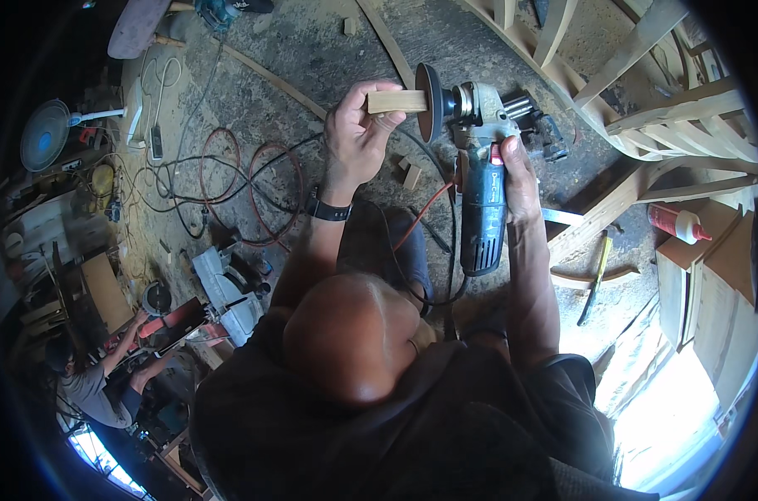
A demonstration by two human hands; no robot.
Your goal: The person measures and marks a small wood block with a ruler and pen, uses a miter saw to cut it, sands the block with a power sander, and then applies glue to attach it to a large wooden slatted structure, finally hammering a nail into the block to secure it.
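My left hand [356, 138] pinches a small pale wooden block [396, 101] between thumb and fingers. The block's right end touches the dark round sanding disc [429, 102] of a blue-grey angle grinder [482, 196]. My right hand [519, 177] is wrapped around the grinder's body, with the disc pointing left toward the block. A black watch [327, 209] sits on my left wrist. Both hands are held out over a rough concrete floor.
Tangled cables [229, 175] lie on the floor at left, near a small fan [43, 134]. Curved wooden frames [646, 125] stand at upper right, beside a red glue bottle [678, 223]. Wood offcuts [411, 174] lie below the block. Another person [87, 384] works at lower left.
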